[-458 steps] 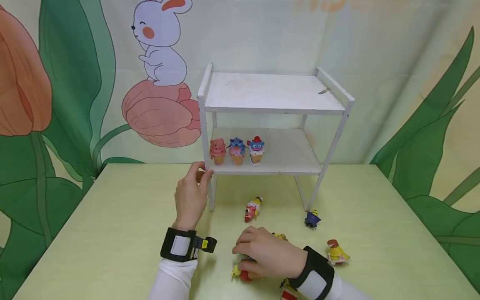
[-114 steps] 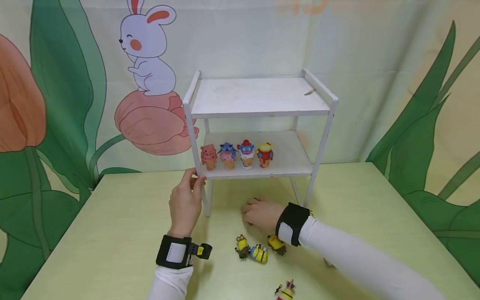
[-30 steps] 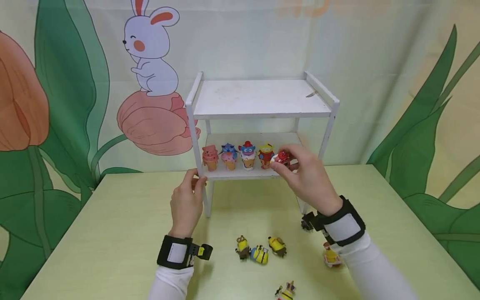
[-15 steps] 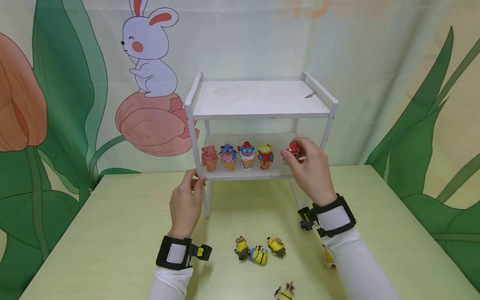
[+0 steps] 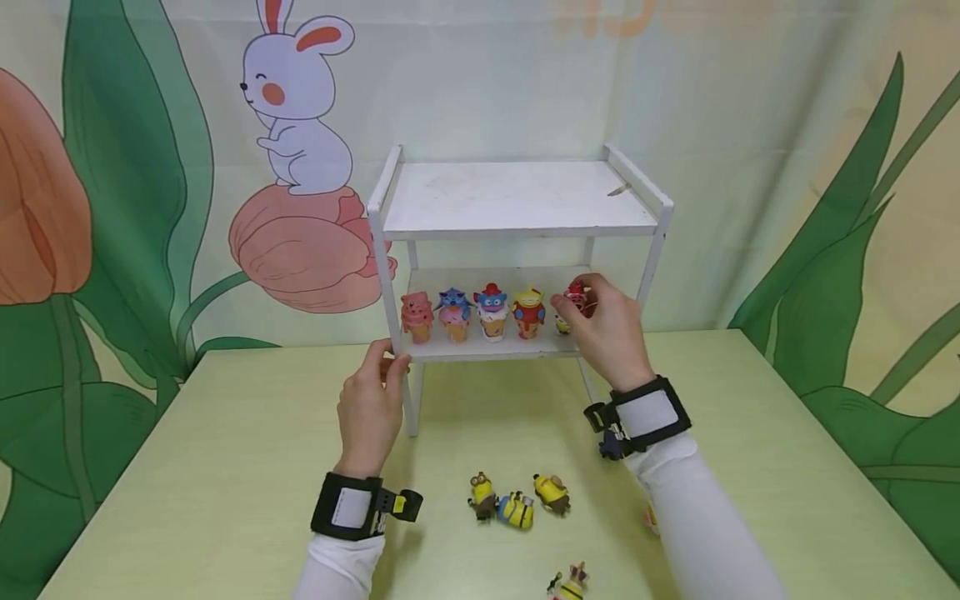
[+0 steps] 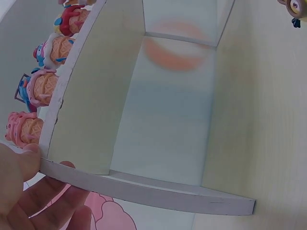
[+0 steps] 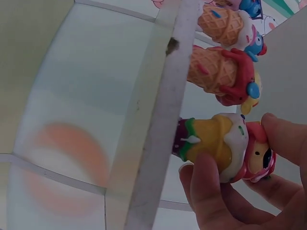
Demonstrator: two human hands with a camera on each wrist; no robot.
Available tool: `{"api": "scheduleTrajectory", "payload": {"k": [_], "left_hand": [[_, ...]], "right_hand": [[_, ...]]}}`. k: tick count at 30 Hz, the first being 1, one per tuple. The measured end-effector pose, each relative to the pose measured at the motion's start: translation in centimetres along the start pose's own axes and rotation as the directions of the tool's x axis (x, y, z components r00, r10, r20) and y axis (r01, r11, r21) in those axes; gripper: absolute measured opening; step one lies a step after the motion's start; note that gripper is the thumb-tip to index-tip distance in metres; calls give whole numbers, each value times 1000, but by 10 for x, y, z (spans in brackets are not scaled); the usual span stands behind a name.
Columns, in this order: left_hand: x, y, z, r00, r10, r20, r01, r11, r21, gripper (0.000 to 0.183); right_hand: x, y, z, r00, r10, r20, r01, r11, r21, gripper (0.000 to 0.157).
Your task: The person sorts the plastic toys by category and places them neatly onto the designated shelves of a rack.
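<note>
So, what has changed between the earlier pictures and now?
Two figures went up from the table to the lower shelf: the yellow-headed figure, now fourth, and the red-topped figure, held by the right hand  at the row's right end. Unchanged: the first three figures, and the left hand gripping the shelf's left corner.

1. Backdrop: pale printed cloth behind the table, softly creased toward the right.
2. White rabbit, printed, seated on a pink flower.
3. Orange tulip, printed, at the left edge, beside green leaves.
4. Table: pale yellow-green top.
5. Light: soft, with faint shadows on the table.
</note>
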State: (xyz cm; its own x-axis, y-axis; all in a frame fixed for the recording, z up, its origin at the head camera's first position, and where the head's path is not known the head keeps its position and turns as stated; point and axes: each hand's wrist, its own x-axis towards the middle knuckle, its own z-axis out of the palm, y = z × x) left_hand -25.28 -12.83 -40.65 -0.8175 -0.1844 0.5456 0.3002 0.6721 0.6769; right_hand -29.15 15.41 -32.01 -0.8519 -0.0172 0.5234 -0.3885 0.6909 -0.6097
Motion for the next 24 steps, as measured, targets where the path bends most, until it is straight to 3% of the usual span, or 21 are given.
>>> {"api": "scheduleTrajectory", "payload": {"k": [24], "left_hand": [[0, 0, 1, 1000, -17, 4, 17, 1000, 17, 29]], "right_hand": [[7, -1, 5, 998, 55, 40, -54, 998, -25, 46]]}}
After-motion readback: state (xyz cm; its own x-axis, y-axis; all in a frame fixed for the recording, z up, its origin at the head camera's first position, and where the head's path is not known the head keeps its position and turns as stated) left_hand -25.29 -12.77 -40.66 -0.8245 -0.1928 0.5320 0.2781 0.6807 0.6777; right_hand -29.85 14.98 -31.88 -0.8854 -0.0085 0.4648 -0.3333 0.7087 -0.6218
